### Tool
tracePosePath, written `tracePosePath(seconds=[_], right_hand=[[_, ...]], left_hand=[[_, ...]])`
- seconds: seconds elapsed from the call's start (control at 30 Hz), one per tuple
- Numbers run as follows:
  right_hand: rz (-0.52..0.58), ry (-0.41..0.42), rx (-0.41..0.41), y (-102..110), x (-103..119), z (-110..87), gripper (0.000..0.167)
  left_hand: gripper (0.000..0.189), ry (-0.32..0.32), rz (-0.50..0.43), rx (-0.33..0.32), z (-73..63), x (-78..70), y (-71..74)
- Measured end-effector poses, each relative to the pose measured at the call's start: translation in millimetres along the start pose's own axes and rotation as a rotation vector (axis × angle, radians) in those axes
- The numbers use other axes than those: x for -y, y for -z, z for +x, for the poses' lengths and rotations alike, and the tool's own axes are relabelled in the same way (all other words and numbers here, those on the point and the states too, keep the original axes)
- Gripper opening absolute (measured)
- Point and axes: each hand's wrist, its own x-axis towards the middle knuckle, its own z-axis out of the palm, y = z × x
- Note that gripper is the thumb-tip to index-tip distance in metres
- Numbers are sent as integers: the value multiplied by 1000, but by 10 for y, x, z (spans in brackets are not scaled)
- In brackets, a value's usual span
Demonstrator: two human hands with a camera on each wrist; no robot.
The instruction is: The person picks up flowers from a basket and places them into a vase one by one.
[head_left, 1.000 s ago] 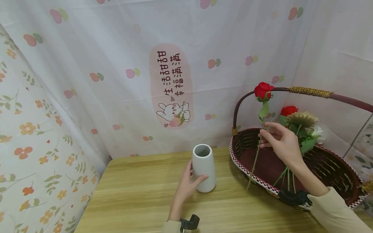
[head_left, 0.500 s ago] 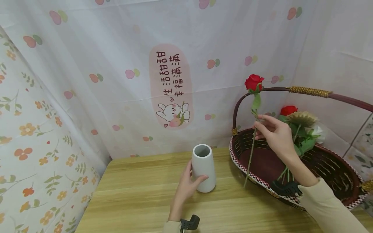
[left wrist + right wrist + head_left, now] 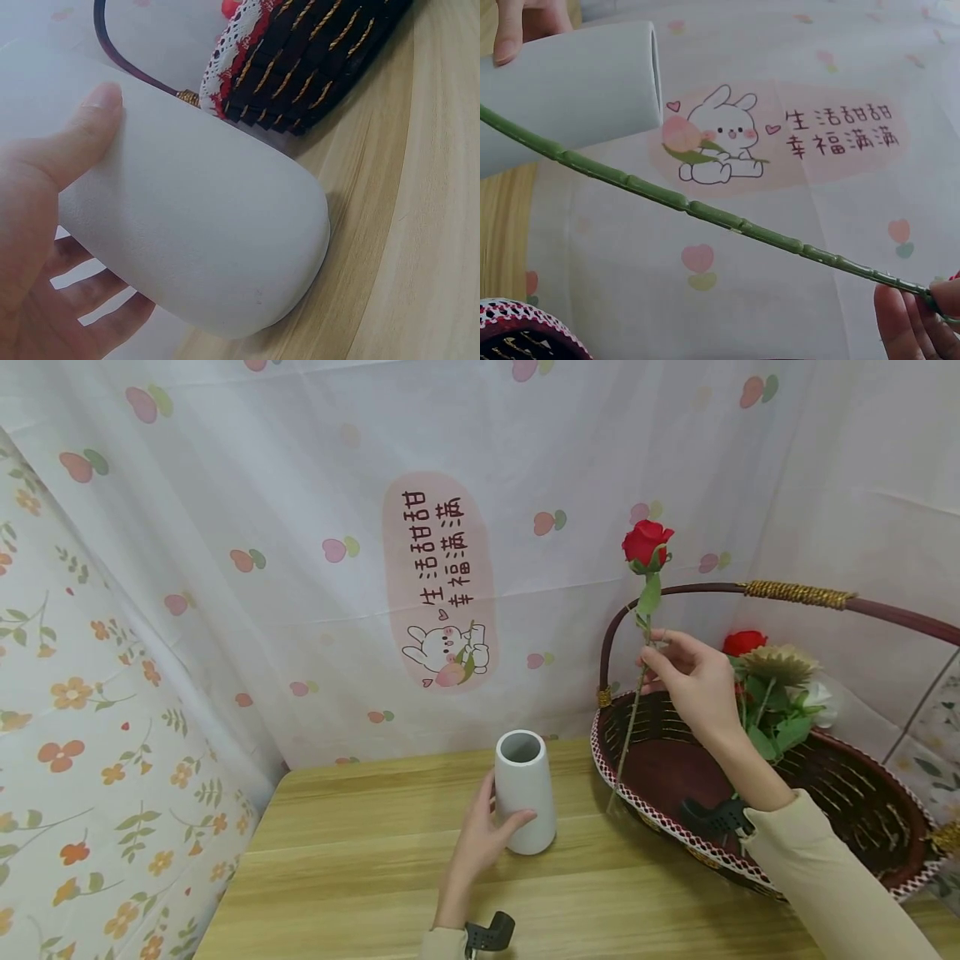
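A white vase (image 3: 527, 802) stands upright on the wooden table, its round mouth facing up. My left hand (image 3: 480, 835) holds it from the left, thumb across the near side and fingers round the back. In the left wrist view, that thumb lies along the smooth wall of the vase (image 3: 210, 210). My right hand (image 3: 697, 681) pinches a red artificial rose (image 3: 647, 545) by its upper stem, just below the leaves. The bloom points up, and the long green stem (image 3: 682, 201) slants down to the left, its lower end beside the basket rim and apart from the vase.
A dark woven basket (image 3: 678, 768) with lace trim and an arched handle (image 3: 798, 597) stands on the right. Inside are another red rose (image 3: 745, 642), a beige flower (image 3: 782, 667) and a white flower (image 3: 821, 703). A printed cloth (image 3: 300, 610) hangs behind the table (image 3: 360, 860).
My right hand has moved left and upward with the rose, away from the other flowers in the basket. The left hand and the vase have stayed in place.
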Motion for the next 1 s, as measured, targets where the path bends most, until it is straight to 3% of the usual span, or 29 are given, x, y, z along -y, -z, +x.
tracePosePath(seconds=[0.33,1.0], right_hand=[[-37,43,-44,-158,108,117,30],[63,82,-25,-478,263,383,29]], left_hand=[[77,2,-3,0,4,8,-5],[80,-8,15,12,15,21,0]])
